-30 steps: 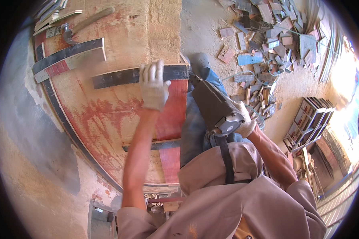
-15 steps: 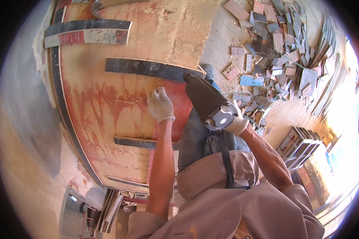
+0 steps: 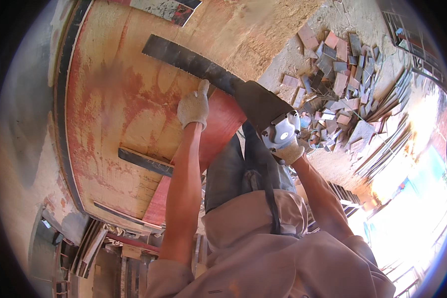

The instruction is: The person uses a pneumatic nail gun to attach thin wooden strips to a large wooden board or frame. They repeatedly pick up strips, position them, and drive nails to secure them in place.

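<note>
One nail gun (image 3: pixel 260 104) is gripped by the right hand (image 3: pixel 291 152), its nose over a dark strip (image 3: pixel 184 57) on the board (image 3: pixel 134 94); close to this strip is the left hand (image 3: pixel 192 108), whether its fingers grip, I cannot tell.

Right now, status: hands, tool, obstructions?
Right hand holding tool. Left hand at lower edge of black strip. Tool hides strip's right end.
</note>
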`<state>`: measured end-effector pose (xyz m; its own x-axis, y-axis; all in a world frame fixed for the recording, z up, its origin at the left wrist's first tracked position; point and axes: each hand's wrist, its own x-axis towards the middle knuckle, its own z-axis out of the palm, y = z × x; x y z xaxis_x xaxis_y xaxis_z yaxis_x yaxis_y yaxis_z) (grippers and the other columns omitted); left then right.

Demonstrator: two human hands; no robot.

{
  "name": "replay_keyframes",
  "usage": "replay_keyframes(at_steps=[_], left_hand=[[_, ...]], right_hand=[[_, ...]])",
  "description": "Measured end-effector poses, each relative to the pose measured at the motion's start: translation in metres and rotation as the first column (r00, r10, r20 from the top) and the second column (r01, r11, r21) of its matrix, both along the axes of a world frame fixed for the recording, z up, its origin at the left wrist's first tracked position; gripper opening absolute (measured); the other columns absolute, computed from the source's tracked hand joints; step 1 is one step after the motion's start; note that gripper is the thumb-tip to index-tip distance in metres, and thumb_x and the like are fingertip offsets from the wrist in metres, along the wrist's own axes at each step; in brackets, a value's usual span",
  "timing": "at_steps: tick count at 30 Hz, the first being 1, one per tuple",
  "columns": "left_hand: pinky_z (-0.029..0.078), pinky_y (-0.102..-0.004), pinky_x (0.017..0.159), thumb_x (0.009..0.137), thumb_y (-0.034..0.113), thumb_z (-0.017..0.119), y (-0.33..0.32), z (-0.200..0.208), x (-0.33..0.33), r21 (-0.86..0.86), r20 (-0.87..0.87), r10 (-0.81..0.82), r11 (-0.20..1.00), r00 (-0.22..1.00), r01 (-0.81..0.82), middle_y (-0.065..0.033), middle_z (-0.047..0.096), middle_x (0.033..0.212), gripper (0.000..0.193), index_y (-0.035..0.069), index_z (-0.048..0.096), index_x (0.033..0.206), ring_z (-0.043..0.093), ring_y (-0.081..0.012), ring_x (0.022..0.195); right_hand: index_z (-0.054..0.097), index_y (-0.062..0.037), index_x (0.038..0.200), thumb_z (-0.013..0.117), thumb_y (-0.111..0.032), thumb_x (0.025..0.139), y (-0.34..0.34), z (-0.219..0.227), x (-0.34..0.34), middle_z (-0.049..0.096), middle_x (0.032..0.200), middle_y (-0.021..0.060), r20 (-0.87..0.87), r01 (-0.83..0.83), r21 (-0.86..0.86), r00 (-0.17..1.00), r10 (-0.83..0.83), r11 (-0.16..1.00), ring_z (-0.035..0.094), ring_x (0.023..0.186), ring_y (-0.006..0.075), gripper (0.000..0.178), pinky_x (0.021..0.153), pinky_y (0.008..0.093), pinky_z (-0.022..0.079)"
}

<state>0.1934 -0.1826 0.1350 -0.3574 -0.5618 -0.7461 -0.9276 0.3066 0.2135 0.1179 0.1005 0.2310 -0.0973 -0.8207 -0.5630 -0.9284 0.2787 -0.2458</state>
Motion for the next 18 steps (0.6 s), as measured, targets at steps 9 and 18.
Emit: replay_keyframes(at_steps=[9,18], left_hand=[[0.049,-0.0518,0.092,0.097,0.073,0.026,0.001,0.003,0.002,0.017,-0.013,0.056,0.998,0.998,-0.056,-0.0264,0.07,0.107,0.087,0.001,0.075,0.1,0.066,-0.0425,0.105],[0.049,-0.0518,0.092,0.097,0.073,0.027,-0.001,0.003,-0.001,0.012,-0.033,-0.041,0.999,0.999,0.042,-0.0263,0.07,0.109,0.087,0.001,0.074,0.105,0.066,-0.0425,0.105]], right_hand=[[0.06,-0.0199,0.133,0.055,-0.029,0.092,-0.005,-0.011,-0.007,0.062,0.134,0.0095,0.224,0.284,-0.288,0.948,-0.224,0.915,0.059,0.12,0.0337,0.042,0.109,0.0537,0.04],[0.062,-0.0185,0.128,0.06,-0.034,0.088,-0.005,-0.016,0.002,0.061,0.13,0.0112,0.128,0.159,-0.149,0.982,-0.14,0.976,0.056,0.122,0.0363,0.043,0.106,0.0526,0.041]])
